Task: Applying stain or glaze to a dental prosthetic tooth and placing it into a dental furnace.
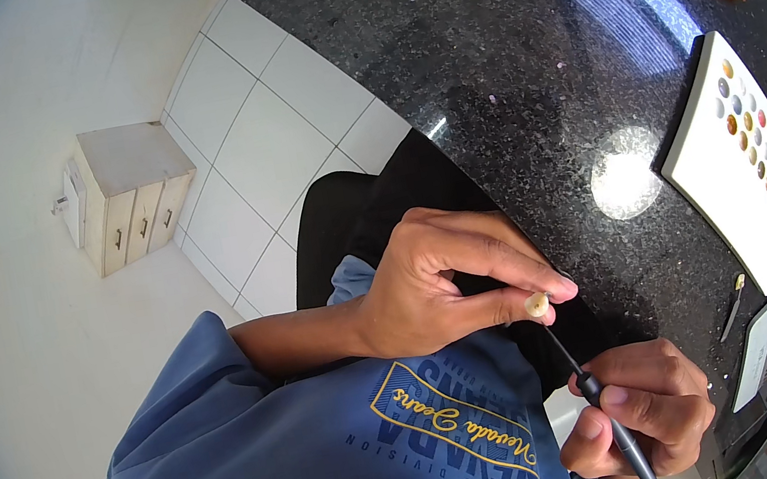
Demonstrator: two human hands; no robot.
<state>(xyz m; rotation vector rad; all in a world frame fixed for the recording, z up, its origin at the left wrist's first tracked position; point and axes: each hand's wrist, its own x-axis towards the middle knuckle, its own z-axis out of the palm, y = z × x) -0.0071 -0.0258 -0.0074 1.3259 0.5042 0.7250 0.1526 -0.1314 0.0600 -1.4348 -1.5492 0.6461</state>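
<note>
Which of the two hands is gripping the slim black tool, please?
The right hand grips the black tool; the left hand instead holds a small cream piece.

Beside the black counter (487,70), the left hand (441,281) pinches a tooth-like piece (537,303) while the right hand (650,408) points a tool (627,445) at it.

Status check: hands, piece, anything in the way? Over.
Left hand: pinching tooth-like piece. Right hand: gripping black tool, thin end toward the piece. Nothing visibly between them.
</note>
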